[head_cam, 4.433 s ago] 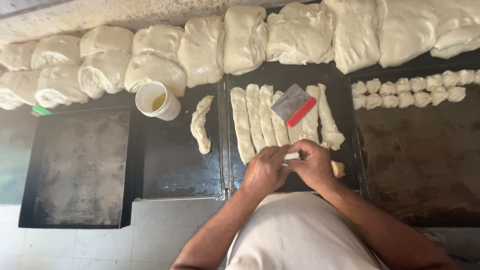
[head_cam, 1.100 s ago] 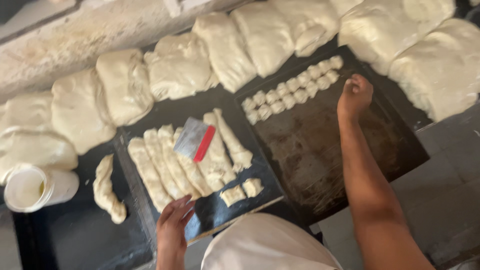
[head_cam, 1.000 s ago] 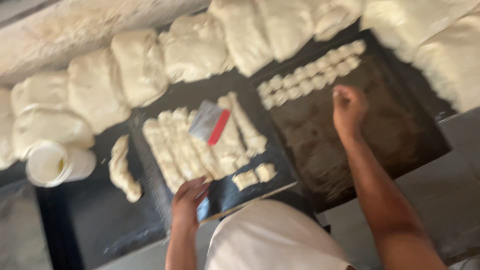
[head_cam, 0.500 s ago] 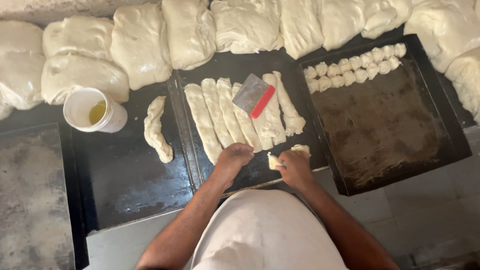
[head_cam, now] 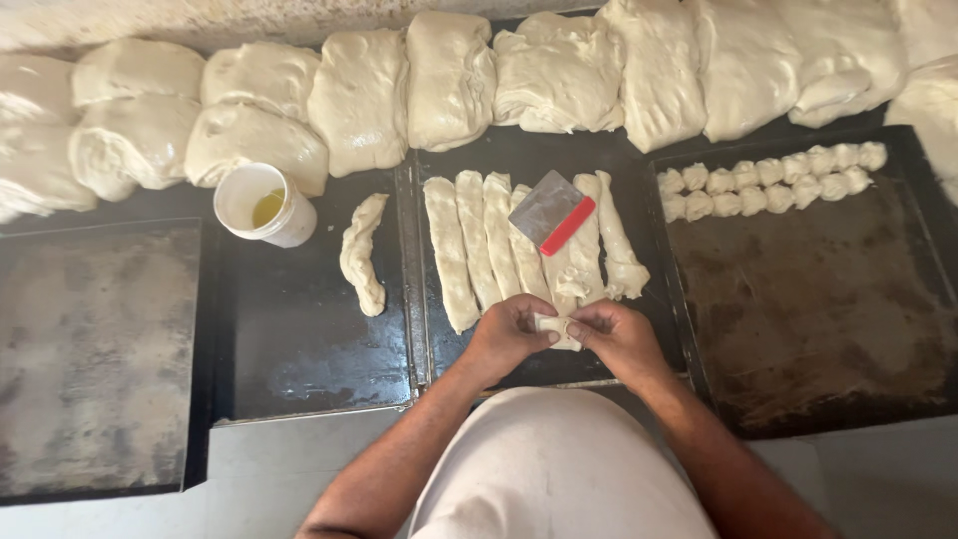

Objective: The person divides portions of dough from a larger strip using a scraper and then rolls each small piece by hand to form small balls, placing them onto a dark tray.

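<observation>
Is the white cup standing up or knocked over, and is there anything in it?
Standing up. The white cup sits upright on the dark tray, its round open mouth facing up, with a little yellow liquid at the bottom.

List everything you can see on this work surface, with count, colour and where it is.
small dough piece: one, pale, held between both hands
dough strips: about six, cream, middle tray
scraper: one, metal with red edge, lying on the strips
single dough strip: one, cream, tray left of the strips
cup: one, white, yellow liquid inside, by the single strip
dough bits: two rows, cream, right tray's top
large dough mounds: many, cream, along the far edge
trays: four, dark
left hand: pinching the piece
right hand: pinching the piece
</observation>
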